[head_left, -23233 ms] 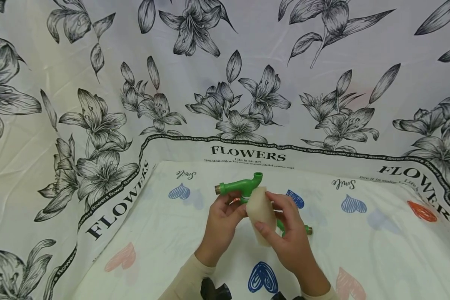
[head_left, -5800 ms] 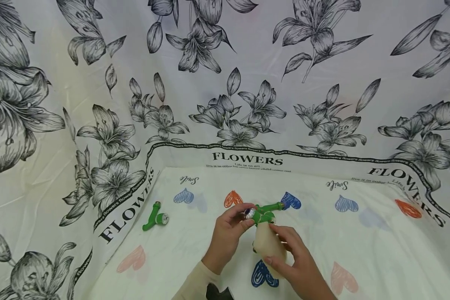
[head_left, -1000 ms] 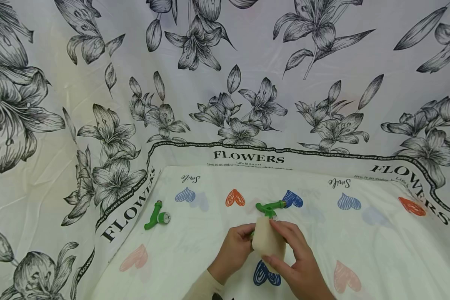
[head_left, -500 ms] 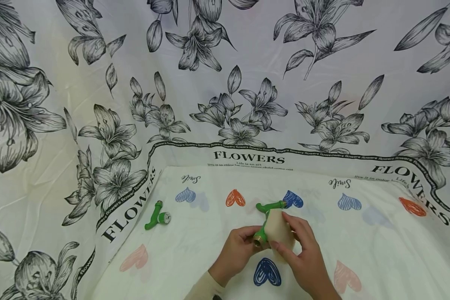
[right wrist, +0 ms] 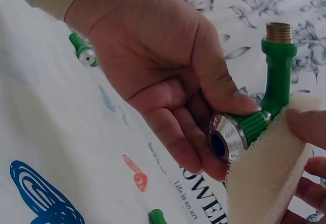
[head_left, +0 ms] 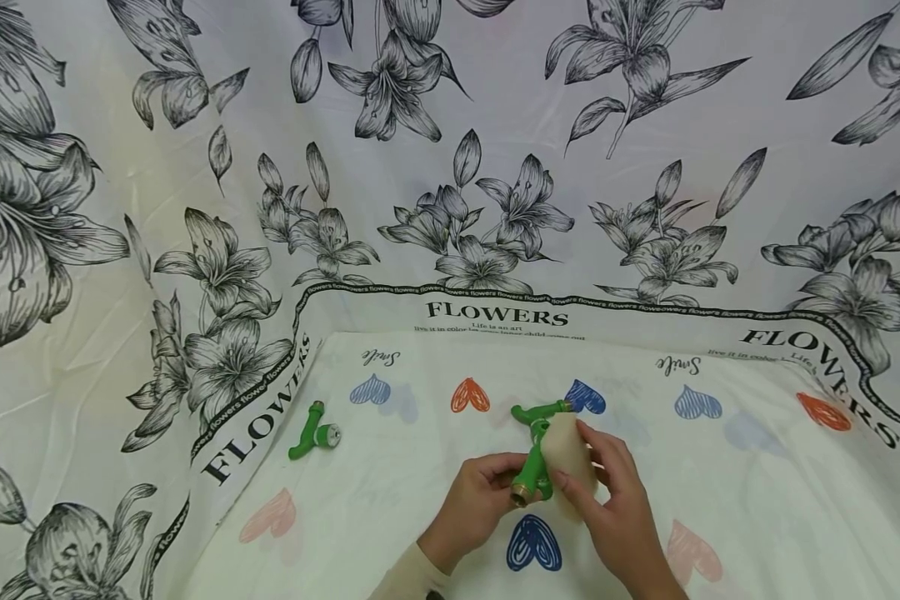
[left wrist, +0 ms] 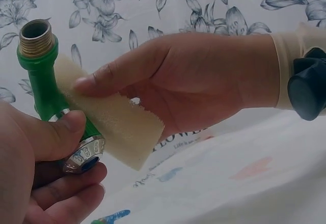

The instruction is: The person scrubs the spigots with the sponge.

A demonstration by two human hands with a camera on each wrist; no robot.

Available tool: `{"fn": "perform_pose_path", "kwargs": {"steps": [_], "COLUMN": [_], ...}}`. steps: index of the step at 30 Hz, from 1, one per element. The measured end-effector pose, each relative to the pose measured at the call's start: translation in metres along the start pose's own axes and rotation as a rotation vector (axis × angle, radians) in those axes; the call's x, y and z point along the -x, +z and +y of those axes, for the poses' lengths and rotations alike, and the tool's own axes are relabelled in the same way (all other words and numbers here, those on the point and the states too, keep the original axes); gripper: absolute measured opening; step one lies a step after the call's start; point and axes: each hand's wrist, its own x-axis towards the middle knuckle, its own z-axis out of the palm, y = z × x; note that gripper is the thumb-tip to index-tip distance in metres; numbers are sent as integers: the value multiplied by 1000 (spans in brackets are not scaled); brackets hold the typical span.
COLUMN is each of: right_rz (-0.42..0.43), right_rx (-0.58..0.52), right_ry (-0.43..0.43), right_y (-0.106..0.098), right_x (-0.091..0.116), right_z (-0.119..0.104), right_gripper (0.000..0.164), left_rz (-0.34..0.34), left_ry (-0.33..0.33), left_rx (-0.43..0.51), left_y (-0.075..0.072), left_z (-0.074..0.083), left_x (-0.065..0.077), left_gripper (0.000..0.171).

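A green faucet [head_left: 530, 475] with a brass threaded end is held in my left hand [head_left: 474, 504], thumb and fingers pinching it near the silver knob [right wrist: 226, 137]. My right hand [head_left: 621, 504] grips a cream sponge [head_left: 567, 462], which lies against the faucet's right side in the head view. In the left wrist view the sponge [left wrist: 125, 132] sits behind the green body [left wrist: 46, 86], with the right thumb on its face. Part of the faucet is hidden by the sponge and fingers.
Another green faucet [head_left: 543, 412] lies on the cloth just beyond the hands. A third faucet [head_left: 315, 432] lies at the left, its silver knob facing right. A heart-patterned white cloth [head_left: 390, 517] covers the surface; a flower-printed curtain [head_left: 495, 208] stands behind.
Over the last second the sponge has shifted right and up, and the held faucet has turned into view, brass end toward me. The left-hand faucet on the cloth was absent there 23 seconds ago.
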Motion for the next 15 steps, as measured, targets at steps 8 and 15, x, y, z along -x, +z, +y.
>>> {"fn": "perform_pose_path", "kwargs": {"steps": [8, 15], "right_rz": [-96, -190], "right_rx": [2, -89], "right_ry": [-7, -90], "right_y": [2, 2], "right_x": [6, 12], "right_z": [-11, -27], "right_gripper": [67, 73], "left_rz": [72, 131], "left_ry": [-24, -33], "left_rx": [-43, -140], "left_y": [-2, -6], "left_z": [-1, -2], "left_x": [-3, -5], "left_gripper": [29, 34]}}
